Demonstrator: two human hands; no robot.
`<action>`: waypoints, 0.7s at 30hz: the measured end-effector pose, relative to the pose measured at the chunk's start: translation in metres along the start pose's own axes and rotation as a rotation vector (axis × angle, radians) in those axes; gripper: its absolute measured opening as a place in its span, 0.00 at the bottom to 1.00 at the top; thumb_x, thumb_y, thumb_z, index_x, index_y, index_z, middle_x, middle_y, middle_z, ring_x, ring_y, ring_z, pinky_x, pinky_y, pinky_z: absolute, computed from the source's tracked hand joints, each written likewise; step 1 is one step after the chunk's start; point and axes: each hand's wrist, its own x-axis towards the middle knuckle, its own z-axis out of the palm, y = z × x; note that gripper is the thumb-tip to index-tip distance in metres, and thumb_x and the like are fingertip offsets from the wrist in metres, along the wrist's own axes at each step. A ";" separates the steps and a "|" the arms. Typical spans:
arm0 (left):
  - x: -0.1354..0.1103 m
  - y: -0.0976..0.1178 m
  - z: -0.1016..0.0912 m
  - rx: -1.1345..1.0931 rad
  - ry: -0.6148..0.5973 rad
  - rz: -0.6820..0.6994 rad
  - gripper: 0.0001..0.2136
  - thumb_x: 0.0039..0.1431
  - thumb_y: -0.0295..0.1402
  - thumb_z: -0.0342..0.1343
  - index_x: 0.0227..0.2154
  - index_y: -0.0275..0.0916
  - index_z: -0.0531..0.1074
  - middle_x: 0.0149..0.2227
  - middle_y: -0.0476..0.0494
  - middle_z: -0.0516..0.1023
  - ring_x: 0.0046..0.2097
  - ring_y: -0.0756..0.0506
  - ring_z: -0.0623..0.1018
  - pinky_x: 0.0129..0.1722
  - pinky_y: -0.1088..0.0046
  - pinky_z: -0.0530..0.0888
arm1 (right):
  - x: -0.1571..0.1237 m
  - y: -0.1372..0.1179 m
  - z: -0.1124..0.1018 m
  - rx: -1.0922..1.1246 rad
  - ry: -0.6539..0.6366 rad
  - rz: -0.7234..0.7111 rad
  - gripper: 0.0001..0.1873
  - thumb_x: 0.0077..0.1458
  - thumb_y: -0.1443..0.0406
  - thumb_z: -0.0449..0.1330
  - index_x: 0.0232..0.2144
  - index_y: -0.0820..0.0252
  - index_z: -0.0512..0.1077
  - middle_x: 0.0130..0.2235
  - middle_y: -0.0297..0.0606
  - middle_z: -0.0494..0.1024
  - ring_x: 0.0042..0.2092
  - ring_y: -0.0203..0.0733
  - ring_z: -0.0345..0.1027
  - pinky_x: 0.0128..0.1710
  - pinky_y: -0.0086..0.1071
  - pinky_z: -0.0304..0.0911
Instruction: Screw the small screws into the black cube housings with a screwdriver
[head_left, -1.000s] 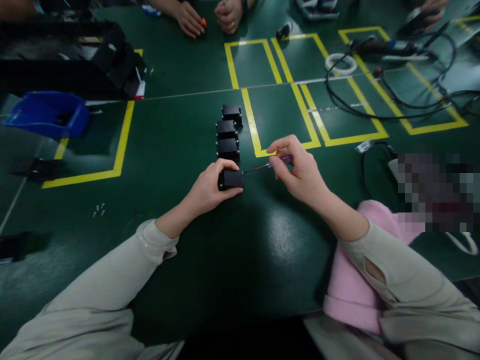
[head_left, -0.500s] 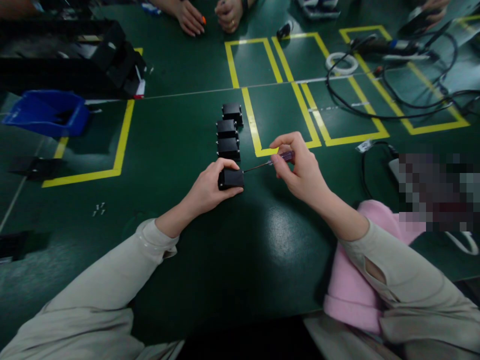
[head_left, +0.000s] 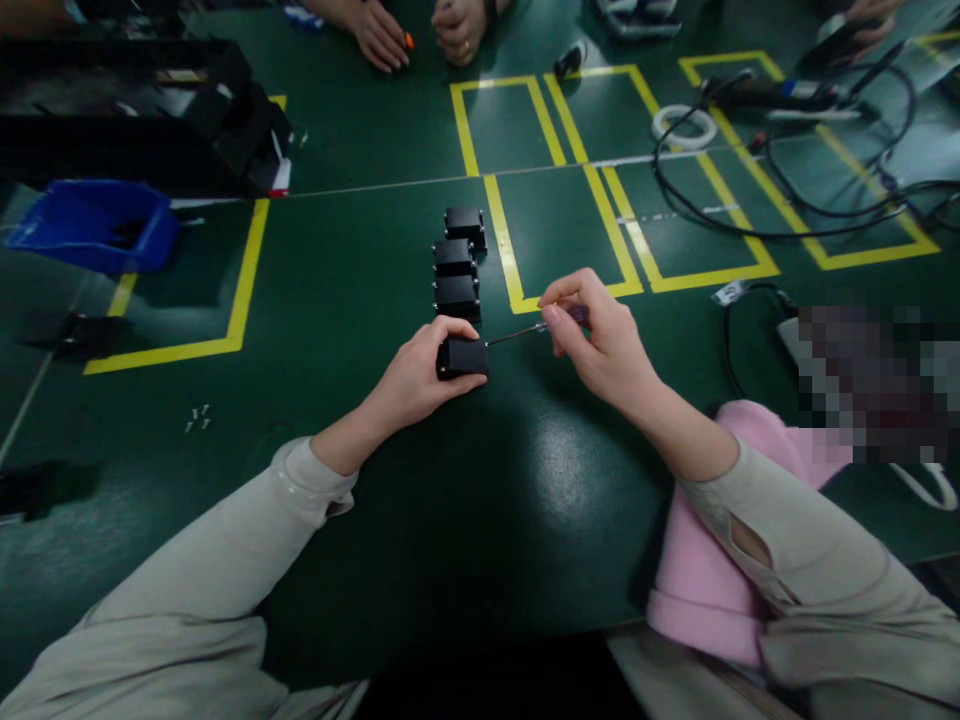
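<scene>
A small black box (head_left: 465, 358) with bright screws at its corners lies on the green tabletop. My left hand (head_left: 412, 375) is closed around it, thumb on the near side and fingers on the far side. In my right hand (head_left: 600, 330) is a screwdriver (head_left: 525, 332), pinched by its dark purple handle. Its thin shaft points left, and the tip meets a screw at the box's upper right corner. Just beyond the held box, three similar black boxes (head_left: 455, 293) stand in a row leading away from me.
Loose screws (head_left: 198, 417) lie at the left, below a blue bin (head_left: 97, 225). A black rack (head_left: 142, 120) stands behind. Black cable (head_left: 720, 230) and a white tape ring (head_left: 683, 127) are at the right. A pink cloth item (head_left: 712, 560) is under my right forearm. Another person's hands (head_left: 382, 35) rest opposite.
My right hand's fingers have shifted slightly on the screwdriver handle, which appears turned a little. The box and my left hand have stayed in place.
</scene>
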 end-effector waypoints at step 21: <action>0.000 0.000 0.000 -0.006 -0.006 -0.008 0.20 0.56 0.38 0.66 0.48 0.41 0.68 0.49 0.44 0.75 0.49 0.41 0.75 0.48 0.63 0.70 | 0.000 -0.003 0.000 -0.017 0.012 -0.004 0.03 0.66 0.65 0.54 0.42 0.56 0.65 0.29 0.28 0.68 0.30 0.34 0.67 0.33 0.33 0.62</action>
